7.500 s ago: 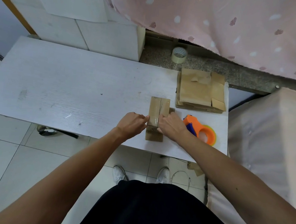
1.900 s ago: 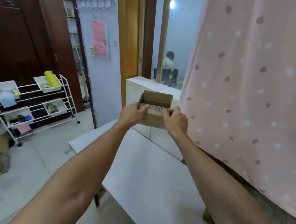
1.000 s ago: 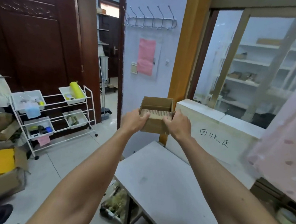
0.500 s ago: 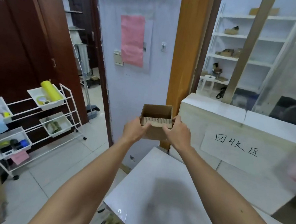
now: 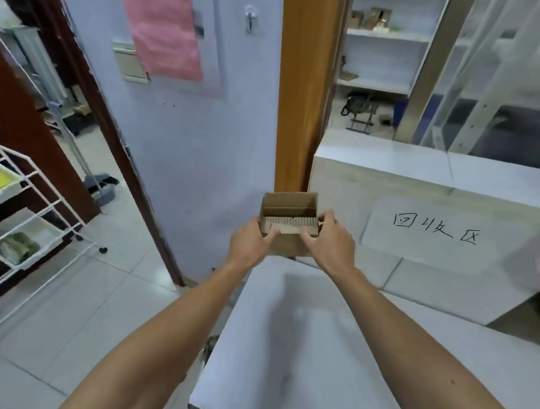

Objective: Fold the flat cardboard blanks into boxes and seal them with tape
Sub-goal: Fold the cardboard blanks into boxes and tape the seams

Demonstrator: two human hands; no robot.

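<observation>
A small brown cardboard box (image 5: 289,211) is held in the air above the far left corner of the white table (image 5: 329,360), its open top facing me. My left hand (image 5: 248,243) grips its left side, thumb curled on the near wall. My right hand (image 5: 331,240) grips the right side, fingers wrapped round the corner. The box's underside is hidden. No tape or flat blanks are in view.
A white box wall with a handwritten paper label (image 5: 436,228) stands behind the table. An orange door post (image 5: 303,84) rises behind the box. A white wire rack (image 5: 2,236) with trays stands on the tiled floor at left.
Both hands have lifted the box off the table and carried it leftward. In the last half second the view dipped a little and the box sits lower, nearer the table corner.
</observation>
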